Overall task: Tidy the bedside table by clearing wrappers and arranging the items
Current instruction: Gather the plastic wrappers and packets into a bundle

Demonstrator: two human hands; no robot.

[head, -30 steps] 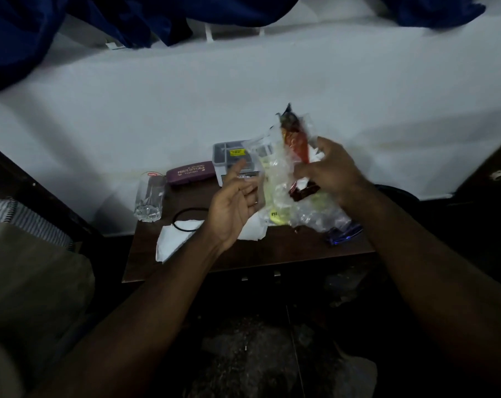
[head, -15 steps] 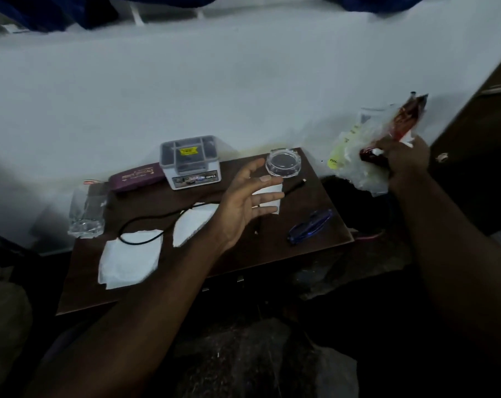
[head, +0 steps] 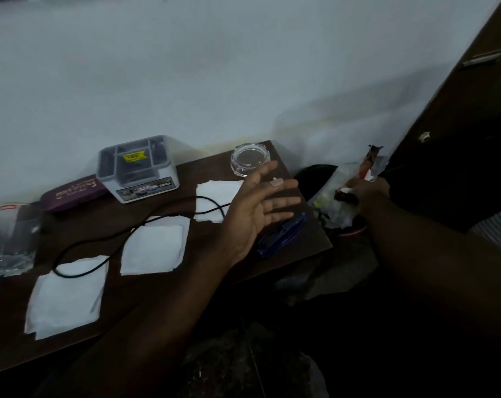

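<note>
Three paper squares [head: 154, 248] lie in a slanting row along the tabletop [head: 94, 219] with a black cable [head: 82, 272] looped across them. Above the table's right end I see the left hand [head: 257, 208] hanging with fingers spread, holding nothing. Further right, past the table edge, the right hand [head: 367, 193] clutches the wrappers [head: 341, 199], their long axis roughly upright, over what looks like a dark bin [head: 315, 173]. I judge the drop is the right hand's, the left being nearer the squares.

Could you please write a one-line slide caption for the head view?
Right hand holds bunched wrappers over a dark bin beside the bedside table; left hand hovers open above it.
</note>
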